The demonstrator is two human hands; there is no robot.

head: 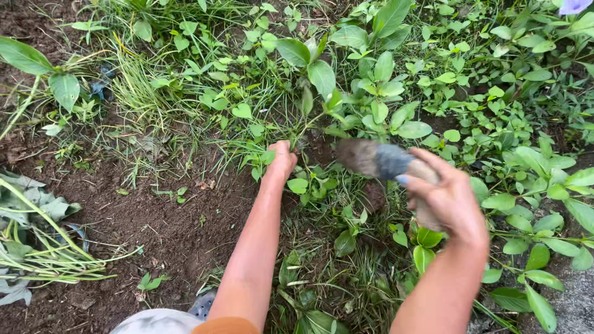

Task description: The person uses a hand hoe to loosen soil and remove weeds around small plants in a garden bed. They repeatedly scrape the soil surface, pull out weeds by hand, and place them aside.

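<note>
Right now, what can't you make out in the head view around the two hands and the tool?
- Left hand: fingertips buried in weeds; grip unclear.
- Hand tool in right hand: motion-blurred blade, shape unclear; handle mostly covered by the fingers.
- Plant stems and roots at the left hand: hidden by leaves and soil.
- Purple object: cut off by the top edge.

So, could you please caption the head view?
Left hand grips weeds; right hand holds a soil-caked hand tool.

Dull, soil-caked metal blade (365,158) on a pale wooden handle (426,185) (worn matt), crumbly brown soil (154,216) beside it.
</note>
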